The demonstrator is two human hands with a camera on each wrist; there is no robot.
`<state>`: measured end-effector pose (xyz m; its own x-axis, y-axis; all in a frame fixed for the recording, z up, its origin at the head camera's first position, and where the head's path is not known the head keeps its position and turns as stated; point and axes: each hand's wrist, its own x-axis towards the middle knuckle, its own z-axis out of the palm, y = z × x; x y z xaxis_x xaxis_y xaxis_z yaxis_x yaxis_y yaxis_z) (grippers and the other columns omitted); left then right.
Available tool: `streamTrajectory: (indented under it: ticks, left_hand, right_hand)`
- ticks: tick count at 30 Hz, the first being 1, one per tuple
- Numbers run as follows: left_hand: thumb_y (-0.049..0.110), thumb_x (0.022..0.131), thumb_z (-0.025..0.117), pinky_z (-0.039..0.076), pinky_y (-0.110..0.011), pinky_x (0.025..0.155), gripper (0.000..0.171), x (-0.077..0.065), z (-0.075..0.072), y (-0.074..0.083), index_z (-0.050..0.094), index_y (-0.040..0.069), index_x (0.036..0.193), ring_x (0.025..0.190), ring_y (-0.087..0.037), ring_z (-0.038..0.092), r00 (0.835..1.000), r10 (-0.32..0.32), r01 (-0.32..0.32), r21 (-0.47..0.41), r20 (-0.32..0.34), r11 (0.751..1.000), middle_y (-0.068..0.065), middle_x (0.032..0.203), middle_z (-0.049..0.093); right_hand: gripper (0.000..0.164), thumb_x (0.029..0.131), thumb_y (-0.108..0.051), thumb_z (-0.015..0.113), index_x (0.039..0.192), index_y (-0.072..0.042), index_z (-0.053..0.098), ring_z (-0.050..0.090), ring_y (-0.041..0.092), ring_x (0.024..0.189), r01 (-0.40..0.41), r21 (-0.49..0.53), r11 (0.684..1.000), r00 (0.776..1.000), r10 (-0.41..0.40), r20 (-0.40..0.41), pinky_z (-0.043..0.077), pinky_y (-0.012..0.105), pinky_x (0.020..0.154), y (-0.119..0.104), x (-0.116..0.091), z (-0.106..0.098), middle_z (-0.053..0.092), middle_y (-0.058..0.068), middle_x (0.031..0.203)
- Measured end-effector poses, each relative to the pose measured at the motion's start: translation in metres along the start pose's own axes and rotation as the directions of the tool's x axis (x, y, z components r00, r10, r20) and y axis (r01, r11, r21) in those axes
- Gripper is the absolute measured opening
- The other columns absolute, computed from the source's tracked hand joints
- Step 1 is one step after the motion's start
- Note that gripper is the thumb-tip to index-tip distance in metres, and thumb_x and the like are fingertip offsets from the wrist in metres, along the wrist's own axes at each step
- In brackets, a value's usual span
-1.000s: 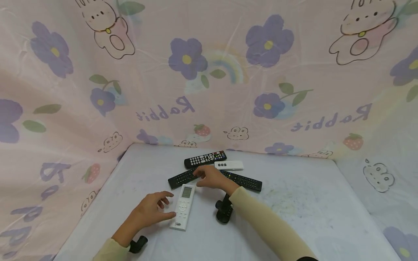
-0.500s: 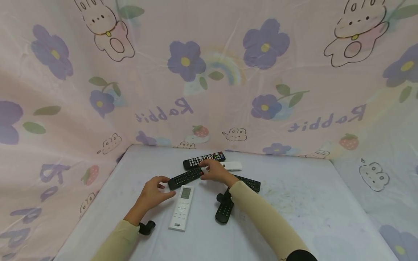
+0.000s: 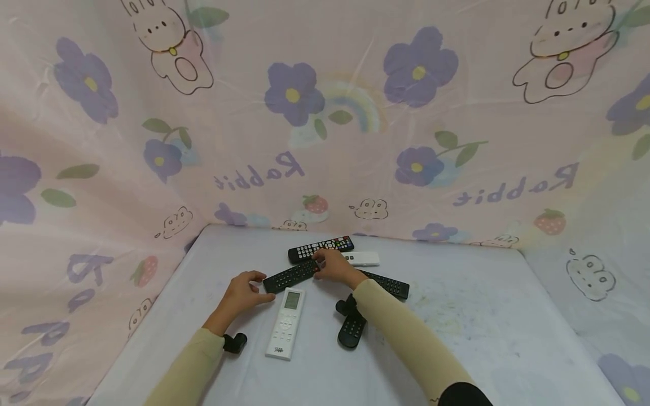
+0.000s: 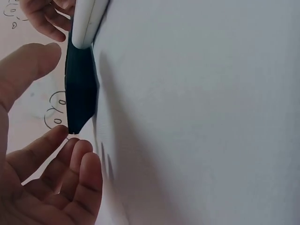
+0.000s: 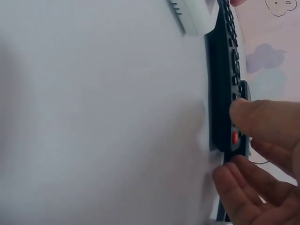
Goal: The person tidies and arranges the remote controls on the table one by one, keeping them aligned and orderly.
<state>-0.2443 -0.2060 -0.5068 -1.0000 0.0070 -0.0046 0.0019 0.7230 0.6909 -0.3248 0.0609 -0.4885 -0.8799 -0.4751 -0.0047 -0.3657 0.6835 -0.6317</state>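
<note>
In the head view a black remote control (image 3: 289,276) lies tilted on the white table, between both hands. My left hand (image 3: 240,294) is at its left end; in the left wrist view the index fingertip meets the end of the black remote (image 4: 80,89), the thumb stands apart and the other fingers are loosely bent. My right hand (image 3: 337,267) pinches the right end, its thumb on the button face near a red button (image 5: 235,137) and its fingers at the end. A white remote with a screen (image 3: 285,324) lies just in front of the black one.
Behind lie a black remote with colored buttons (image 3: 321,248) and a small white remote (image 3: 363,259). Another black remote (image 3: 388,283) lies right of my right hand; a rounded one (image 3: 351,330) is partly under the right forearm. A printed curtain (image 3: 335,158) rises at the table's back edge.
My left hand has moved away from beside the white remote to the black remote's left end. My right hand has shifted right to that remote's right end. The remotes have stayed in place.
</note>
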Motion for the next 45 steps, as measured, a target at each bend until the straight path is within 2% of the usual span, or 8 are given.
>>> streamTrajectory:
  ticks: [10, 15, 34, 41, 45]
  left_hand:
    - [0.027, 0.065, 0.088, 0.050, -0.031, 0.074, 0.057, 0.007, 0.005, -0.001, 0.066, 0.009, 0.114, 0.085, -0.018, 0.059, 1.000, -0.005, 0.004, 0.010, 0.018, 1.000, -0.010, 0.107, 0.067]
    - [0.026, 0.067, 0.087, 0.048, -0.031, 0.072, 0.054, 0.009, 0.006, -0.001, 0.067, 0.011, 0.114, 0.084, -0.017, 0.057, 1.000, -0.017, 0.017, 0.016, 0.020, 1.000, -0.007, 0.105, 0.066]
    - [0.025, 0.069, 0.086, 0.046, -0.027, 0.067, 0.048, 0.009, 0.006, -0.001, 0.069, 0.012, 0.112, 0.079, -0.014, 0.056, 1.000, 0.001, -0.002, 0.033, 0.019, 0.999, -0.005, 0.096, 0.065]
    - [0.026, 0.068, 0.086, 0.047, -0.027, 0.067, 0.049, 0.005, 0.002, 0.003, 0.070, 0.014, 0.112, 0.080, -0.015, 0.058, 1.000, 0.028, -0.028, 0.038, 0.000, 0.999, -0.005, 0.096, 0.066]
    - [0.028, 0.069, 0.086, 0.050, -0.029, 0.070, 0.048, 0.004, 0.001, 0.006, 0.070, 0.013, 0.112, 0.083, -0.016, 0.060, 0.997, 0.075, -0.075, 0.033, 0.005, 0.997, -0.004, 0.098, 0.067]
  right_hand:
    - [0.044, 0.075, -0.014, 0.081, 0.114, -0.004, 0.063, 0.063, 0.021, 0.099, -0.037, -0.054, 0.998, 0.999, 0.037, -0.017, 0.052, 0.035, 0.089, 0.002, 0.008, 0.004, 0.068, 0.010, 0.107]
    - [0.045, 0.075, -0.015, 0.081, 0.115, -0.002, 0.065, 0.063, 0.021, 0.097, -0.058, -0.073, 0.996, 0.998, 0.057, -0.010, 0.052, 0.036, 0.088, 0.005, 0.010, 0.006, 0.069, 0.009, 0.105]
    - [0.040, 0.074, -0.012, 0.079, 0.110, -0.002, 0.065, 0.060, 0.018, 0.090, -0.043, -0.071, 0.997, 0.999, 0.042, -0.016, 0.052, 0.034, 0.085, 0.011, 0.012, 0.010, 0.067, 0.008, 0.100]
    - [0.042, 0.075, -0.011, 0.079, 0.113, -0.001, 0.064, 0.062, 0.019, 0.092, -0.007, -0.049, 0.999, 1.000, 0.006, -0.030, 0.052, 0.034, 0.084, 0.010, 0.008, 0.005, 0.068, 0.009, 0.102]
    - [0.032, 0.077, -0.009, 0.077, 0.108, -0.002, 0.068, 0.064, 0.018, 0.091, -0.002, -0.034, 0.999, 0.999, 0.001, -0.037, 0.053, 0.031, 0.082, 0.009, 0.005, 0.001, 0.070, 0.008, 0.100]
